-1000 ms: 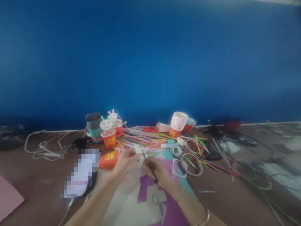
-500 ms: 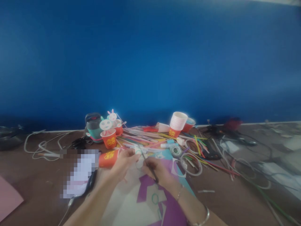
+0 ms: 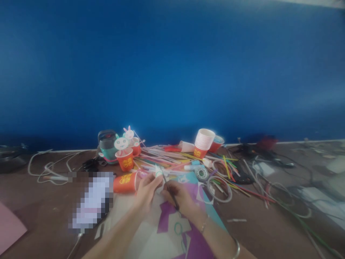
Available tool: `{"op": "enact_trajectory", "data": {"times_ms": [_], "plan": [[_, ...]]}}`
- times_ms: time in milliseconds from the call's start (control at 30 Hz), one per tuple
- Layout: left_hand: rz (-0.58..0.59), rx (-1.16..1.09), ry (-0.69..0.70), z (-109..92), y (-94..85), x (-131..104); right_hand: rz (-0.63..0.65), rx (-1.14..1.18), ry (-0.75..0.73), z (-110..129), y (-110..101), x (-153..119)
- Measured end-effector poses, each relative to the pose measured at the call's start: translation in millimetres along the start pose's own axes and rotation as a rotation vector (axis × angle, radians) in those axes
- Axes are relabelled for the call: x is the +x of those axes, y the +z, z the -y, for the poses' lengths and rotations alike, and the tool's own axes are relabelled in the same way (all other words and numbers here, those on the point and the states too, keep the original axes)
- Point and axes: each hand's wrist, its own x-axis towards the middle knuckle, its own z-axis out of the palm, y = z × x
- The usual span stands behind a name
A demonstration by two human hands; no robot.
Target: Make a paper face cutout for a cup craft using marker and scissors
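Between the thumb and fingers of my left hand [image 3: 147,190] is a small piece of white paper [image 3: 158,172] with a green curved line drawn on it. My right hand [image 3: 179,196] grips dark-handled scissors [image 3: 176,203], their thin blades pointing up beside the paper. Whether the blades touch it is too blurred to tell. Under both hands lie a white sheet [image 3: 145,233] and purple paper scraps [image 3: 163,217]. One cut white piece below carries a green ring [image 3: 178,228].
An orange-red paper cup [image 3: 125,182] lies on its side left of my hands. Behind stand a cup [image 3: 124,160] with a rabbit-like paper face [image 3: 121,143] and a cup stack [image 3: 204,140]. Colored sticks [image 3: 164,156], a tape roll [image 3: 201,173] and a phone [image 3: 93,199] surround the work area.
My left hand has shifted slightly right and turned, so the paper piece stands more upright. The right hand with the scissors has moved a little left.
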Motion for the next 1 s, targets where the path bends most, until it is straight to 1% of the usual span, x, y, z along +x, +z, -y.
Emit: {"op": "enact_trajectory", "data": {"times_ms": [133, 300, 467, 667, 833, 1000], "plan": [[0.019, 0.008, -0.014, -1.2, 0.3, -0.3, 0.024, -0.009, 0.007, -2.3, -0.2, 0.3], [0.002, -0.006, -0.050, -4.6, 4.3, -0.6, 0.030, 0.015, -0.043, -2.0, -0.2, 1.2], [0.011, 0.001, -0.039, -4.5, 4.7, -2.4, 0.028, 0.039, -0.069, -1.2, 0.4, 1.6], [0.030, 0.014, -0.045, -7.2, 4.8, -2.4, 0.014, 0.057, -0.050, 1.5, 1.3, 0.9], [0.006, -0.022, -0.068, -9.4, 7.3, -1.5, 0.001, 0.069, -0.064, 3.8, 1.7, -0.5], [0.018, -0.007, -0.060, -10.3, 6.3, -0.9, -0.001, 0.062, -0.062, 5.9, 1.6, -2.2]]}}
